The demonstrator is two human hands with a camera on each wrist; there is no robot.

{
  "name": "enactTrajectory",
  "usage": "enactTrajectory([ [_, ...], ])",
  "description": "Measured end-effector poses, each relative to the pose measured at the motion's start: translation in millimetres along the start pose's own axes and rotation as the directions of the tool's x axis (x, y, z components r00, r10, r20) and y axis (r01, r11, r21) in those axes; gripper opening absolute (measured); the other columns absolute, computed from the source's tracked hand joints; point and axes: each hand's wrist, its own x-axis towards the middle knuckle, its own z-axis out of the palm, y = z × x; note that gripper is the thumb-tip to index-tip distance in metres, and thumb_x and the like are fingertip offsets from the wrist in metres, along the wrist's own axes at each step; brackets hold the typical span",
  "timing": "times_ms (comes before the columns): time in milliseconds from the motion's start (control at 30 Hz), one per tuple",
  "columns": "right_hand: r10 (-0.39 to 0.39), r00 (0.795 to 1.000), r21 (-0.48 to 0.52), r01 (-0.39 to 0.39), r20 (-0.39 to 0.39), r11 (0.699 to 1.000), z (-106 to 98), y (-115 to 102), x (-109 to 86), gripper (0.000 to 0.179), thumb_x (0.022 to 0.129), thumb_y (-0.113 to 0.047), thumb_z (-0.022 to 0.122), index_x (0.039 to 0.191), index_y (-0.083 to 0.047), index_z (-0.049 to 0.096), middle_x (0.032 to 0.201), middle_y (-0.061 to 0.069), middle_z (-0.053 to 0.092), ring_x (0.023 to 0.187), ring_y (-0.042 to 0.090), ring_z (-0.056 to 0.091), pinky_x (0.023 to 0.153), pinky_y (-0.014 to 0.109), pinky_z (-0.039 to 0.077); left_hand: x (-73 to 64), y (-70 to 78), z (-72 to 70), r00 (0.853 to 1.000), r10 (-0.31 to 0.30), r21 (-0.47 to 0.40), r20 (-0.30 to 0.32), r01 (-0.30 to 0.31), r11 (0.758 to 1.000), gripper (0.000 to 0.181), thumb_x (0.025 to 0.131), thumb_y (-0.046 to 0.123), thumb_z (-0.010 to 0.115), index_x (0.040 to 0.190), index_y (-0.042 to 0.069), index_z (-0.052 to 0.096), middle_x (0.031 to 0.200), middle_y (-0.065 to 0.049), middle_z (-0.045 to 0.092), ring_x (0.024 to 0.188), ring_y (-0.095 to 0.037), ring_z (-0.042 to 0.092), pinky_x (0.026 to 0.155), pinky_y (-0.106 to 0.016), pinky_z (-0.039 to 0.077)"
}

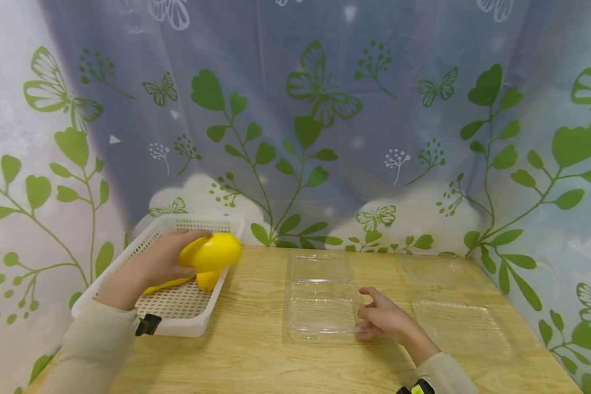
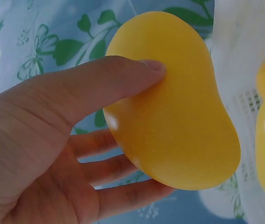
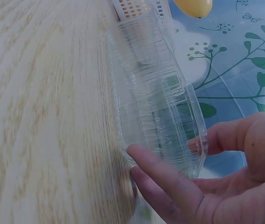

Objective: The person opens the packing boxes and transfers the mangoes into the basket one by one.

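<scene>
My left hand (image 1: 160, 262) holds a smooth yellow mango (image 2: 170, 107) above the right side of a white perforated basket (image 1: 207, 323). In the left wrist view the thumb lies across the mango's face, with the other fingers behind it. A clear plastic box (image 1: 320, 320), divided by a crosswise ridge, stands on the table. At the box's right end is my right hand (image 1: 386, 317), its fingers spread and touching the edge without wrapping round it. In the right wrist view two fingers (image 3: 153, 165) show at the box's lower corner.
Inside the basket lie another yellow piece (image 1: 208, 280) and a slender yellow thing (image 1: 167, 285), partly hidden by the left hand. A second clear plastic box or lid (image 1: 463, 323) lies right of my right hand. A patterned curtain (image 1: 276, 137) rises behind the table (image 1: 256, 361).
</scene>
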Motion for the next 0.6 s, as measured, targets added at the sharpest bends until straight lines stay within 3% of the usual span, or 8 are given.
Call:
enactTrajectory([
  [233, 0.000, 1.000, 0.019, 0.000, 0.000, 1.000, -0.4, 0.4, -0.1, 0.075, 0.093, -0.002, 0.051, 0.159, 0.006, 0.017, 0.142, 0.044, 0.036, 0.077, 0.021, 0.056, 0.074, 0.040, 0.065, -6.5, -14.5, -18.6, 0.996, -0.070, 0.056, 0.056, 0.067, 0.996, 0.073, 0.083, 0.010, 0.084, 0.148, 0.009, 0.052, 0.140, -0.030, 0.058, 0.122, -0.050, 0.058, 0.098, -0.066, 0.051],
  [400, 0.004, 1.000, 0.024, -0.004, 0.001, 1.000, -0.7, 1.0, 0.6, 0.075, 0.093, -0.001, 0.051, 0.159, 0.006, 0.016, 0.141, 0.043, 0.037, 0.078, 0.022, 0.055, 0.074, 0.040, 0.065, -11.5, -23.9, -23.0, 0.996, -0.063, 0.069, 0.058, 0.059, 0.996, 0.072, 0.083, 0.010, 0.084, 0.147, 0.007, 0.052, 0.133, -0.029, 0.061, 0.114, -0.047, 0.062, 0.092, -0.064, 0.054],
  [600, 0.001, 1.000, 0.023, -0.001, 0.012, 1.000, -1.2, 0.2, -0.2, 0.076, 0.093, -0.001, 0.051, 0.159, 0.006, 0.015, 0.139, 0.042, 0.038, 0.078, 0.021, 0.056, 0.074, 0.039, 0.065, -16.7, -32.9, -24.5, 0.995, -0.076, 0.069, 0.071, 0.071, 0.995, 0.070, 0.083, 0.009, 0.084, 0.145, 0.009, 0.053, 0.139, -0.028, 0.060, 0.121, -0.051, 0.058, 0.096, -0.068, 0.050],
])
